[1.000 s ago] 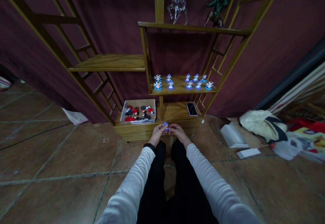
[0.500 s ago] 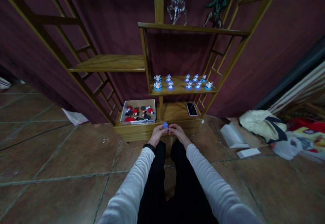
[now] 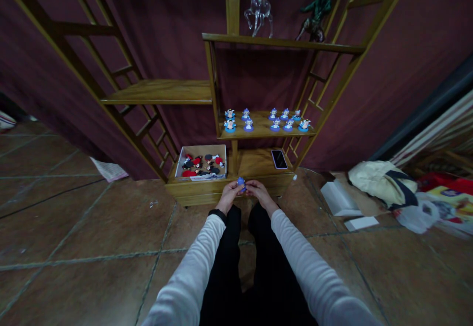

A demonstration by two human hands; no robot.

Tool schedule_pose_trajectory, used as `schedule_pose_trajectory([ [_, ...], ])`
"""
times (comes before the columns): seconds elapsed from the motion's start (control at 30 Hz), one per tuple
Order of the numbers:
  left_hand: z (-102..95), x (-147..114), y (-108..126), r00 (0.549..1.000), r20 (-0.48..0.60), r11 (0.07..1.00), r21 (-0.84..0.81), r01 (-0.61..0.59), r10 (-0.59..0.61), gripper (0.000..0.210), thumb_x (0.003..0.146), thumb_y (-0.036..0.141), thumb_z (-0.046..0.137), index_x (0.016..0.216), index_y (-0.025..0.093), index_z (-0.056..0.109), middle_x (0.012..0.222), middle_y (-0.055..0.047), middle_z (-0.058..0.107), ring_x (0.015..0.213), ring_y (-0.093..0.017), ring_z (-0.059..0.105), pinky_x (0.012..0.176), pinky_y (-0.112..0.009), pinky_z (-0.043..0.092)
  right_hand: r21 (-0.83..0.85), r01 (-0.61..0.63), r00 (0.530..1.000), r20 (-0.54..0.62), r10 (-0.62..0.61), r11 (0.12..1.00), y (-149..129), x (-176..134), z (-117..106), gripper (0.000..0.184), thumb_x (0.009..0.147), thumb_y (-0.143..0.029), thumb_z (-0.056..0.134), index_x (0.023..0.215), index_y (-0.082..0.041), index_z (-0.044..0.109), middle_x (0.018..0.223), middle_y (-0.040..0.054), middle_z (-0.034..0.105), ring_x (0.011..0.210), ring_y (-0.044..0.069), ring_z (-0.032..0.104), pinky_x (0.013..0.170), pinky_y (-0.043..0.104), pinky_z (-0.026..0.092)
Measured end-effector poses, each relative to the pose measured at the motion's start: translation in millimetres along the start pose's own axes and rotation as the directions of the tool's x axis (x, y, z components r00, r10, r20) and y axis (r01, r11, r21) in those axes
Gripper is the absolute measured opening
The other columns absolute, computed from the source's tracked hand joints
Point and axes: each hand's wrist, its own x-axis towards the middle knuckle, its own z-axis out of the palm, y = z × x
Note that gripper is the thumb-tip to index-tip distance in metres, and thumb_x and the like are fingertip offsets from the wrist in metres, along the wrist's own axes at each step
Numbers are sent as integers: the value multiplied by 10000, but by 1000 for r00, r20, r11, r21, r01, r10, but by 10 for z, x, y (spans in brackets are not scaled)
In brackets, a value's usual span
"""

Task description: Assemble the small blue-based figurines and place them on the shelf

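Note:
Between my two hands, in front of the low shelf edge, is a small purple figurine. The fingers of my left hand close on its left side. My right hand pinches it from the right. Beyond them, on the middle shelf, stand several similar purple-and-white figurines and blue-based ones, in two rows with a gap between groups. A shallow box on the lower shelf holds several red and black figurines, lying jumbled.
A phone lies on the lower shelf at right. A clear deer figurine and a dark green figure stand on the top shelf. White boxes, a cream bag and a plastic bag lie on the right floor.
The figurine is turned or tilted slightly between my fingers. Both hands stay in nearly the same place, and the shelf objects have not moved.

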Motion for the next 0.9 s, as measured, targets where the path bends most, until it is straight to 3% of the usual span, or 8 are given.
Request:
schedule_pose_trajectory([
  [0.23,-2,-1,-4,1000,22,1000,10,-7,7,337,493,247,801,778,121,673,740,-51,681,675,-140,611,698,-272,469,-19,-5,999,-40,4,1000,26,27,-8,336,527,-391,734,774,-195,617,716,-4,619,595,113,547,586,261,457],
  [0.57,27,-39,40,997,70,998,-53,39,-35,372,559,277,782,883,119,690,885,-96,699,815,-177,638,822,-324,471,-59,17,996,-83,-22,998,54,63,-23,371,561,-483,704,777,-195,615,662,-21,596,566,99,522,563,243,435],
  [0.9,-19,-2,-24,996,77,998,-33,49,-46,381,616,353,757,898,107,681,864,-96,696,746,-152,641,768,-296,497,-110,55,993,-97,-66,992,56,74,-17,378,565,-518,698,726,-192,596,615,-31,567,510,87,475,501,223,391],
])
